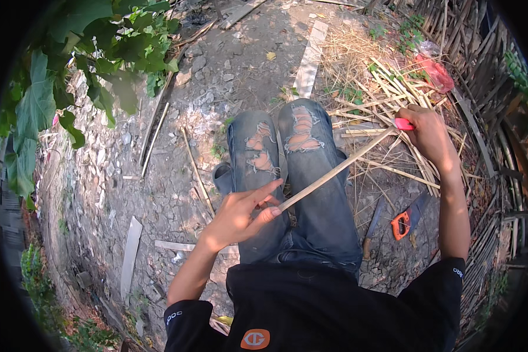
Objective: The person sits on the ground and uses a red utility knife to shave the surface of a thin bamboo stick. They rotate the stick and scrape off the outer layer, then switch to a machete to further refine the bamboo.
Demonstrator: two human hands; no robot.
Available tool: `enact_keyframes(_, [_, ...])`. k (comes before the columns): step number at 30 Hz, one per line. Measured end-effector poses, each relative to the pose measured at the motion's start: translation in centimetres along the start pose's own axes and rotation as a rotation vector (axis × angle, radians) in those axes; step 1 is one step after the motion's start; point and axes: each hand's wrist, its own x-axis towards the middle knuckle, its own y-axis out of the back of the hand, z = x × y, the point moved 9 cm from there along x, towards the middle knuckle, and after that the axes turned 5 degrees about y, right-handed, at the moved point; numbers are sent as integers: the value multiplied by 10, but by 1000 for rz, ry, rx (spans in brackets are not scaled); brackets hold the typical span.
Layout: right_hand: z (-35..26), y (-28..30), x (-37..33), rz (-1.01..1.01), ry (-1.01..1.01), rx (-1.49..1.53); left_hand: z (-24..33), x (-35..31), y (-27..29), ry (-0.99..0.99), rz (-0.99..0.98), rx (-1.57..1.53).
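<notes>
A long, pale strip of wood or bamboo (337, 168) slants across the person's lap, its near end at the left hand (236, 216) and its far end up by the right hand (427, 132). It passes over the thigh of the torn blue jeans (325, 199), rising from lower left to upper right, with its middle well apart from both hands.

The left hand is partly open: its thumb and a finger close on the strip's near end while the index finger stretches out clear of it, pointing toward the knees. The strip begins at the thumb tip and leads away from the palm.

The right hand is curled closed around a small red object (403, 124), which pokes out from the fingers on the left side. The strip's far end comes up just beside this red piece; whether they touch, or whether the fingers also grip the strip, I cannot tell.

Just beyond and around the right hand, a loose heap of similar pale strips (393, 88) lies on the ground (208, 88), with a red plastic bag (437, 73) at its upper right. Below the right hand, near the right leg, a saw with an orange handle (400, 225) lies beside a long blade with a wooden handle (367, 246). A flat board (311, 58) lies beyond the knees.
</notes>
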Motion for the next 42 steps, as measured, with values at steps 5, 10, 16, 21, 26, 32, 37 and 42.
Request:
enact_keyframes(5, [36,-1,17,-8,-168,-13,-15,-17,-45,167,-113,-332])
enact_keyframes(10, [-1,6,10,228,-534,236,-11,-9,-47,235,-101,-399])
enact_keyframes(16, [-76,-19,13,326,-340,570,-13,6,-42,309,-35,-587])
enact_keyframes(21, [-132,-39,21,65,-127,705,-26,19,-34,360,37,-760])
enact_keyframes(26, [-179,-73,10,-83,22,665,-9,27,-31,304,50,-778])
enact_keyframes(32, [-191,-87,11,-161,-32,596,-7,23,-34,264,120,-673])
enact_keyframes(37, [-188,-94,14,-86,89,454,-17,17,-42,353,83,-679])
enact_keyframes(42, [-174,-100,27,49,233,303,-18,14,-43,388,57,-842])
